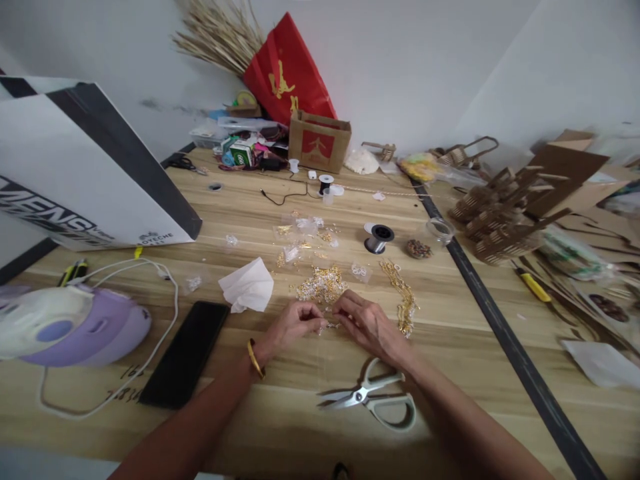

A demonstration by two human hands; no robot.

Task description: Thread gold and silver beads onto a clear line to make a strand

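My left hand is closed in a pinch, with a yellow bangle on its wrist. Facing it, my right hand also pinches with thumb and fingertips. A short, thin silvery strand of beads runs between the fingertips; its fine detail is too small to make out. Just beyond the hands lies a heap of gold and clear beads. To the right of my right hand are gold chains. Scissors with pale handles lie nearer to me, blades pointing left and slightly apart.
A white tissue and a black phone lie left of my hands. Further left stand a purple-and-white device with a cable and a large white box. A wire spool and small woven baskets are beyond, rightward.
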